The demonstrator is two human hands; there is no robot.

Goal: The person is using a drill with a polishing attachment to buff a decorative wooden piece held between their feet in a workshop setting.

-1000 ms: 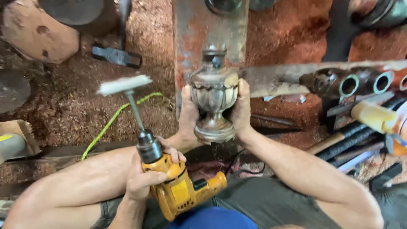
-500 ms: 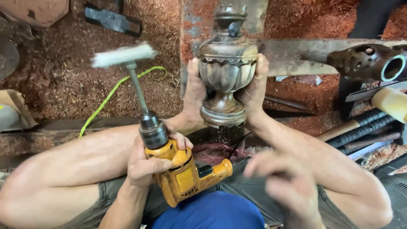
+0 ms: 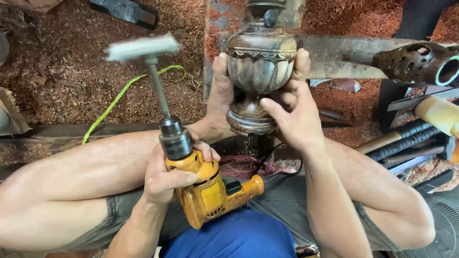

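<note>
I have one view only, from the camera worn on the head, tipped steeply down over my own lap. It faces forward and down, so my legs and blue shirt fill the bottom edge and the sawdust-strewn floor (image 3: 62, 71) runs to the top. It sits close: the left hand (image 3: 167, 179) on the yellow drill (image 3: 205, 191) and the right hand (image 3: 294, 117) against the carved wooden urn (image 3: 260, 67) take up the middle. With no second view, nothing overlaps.
</note>
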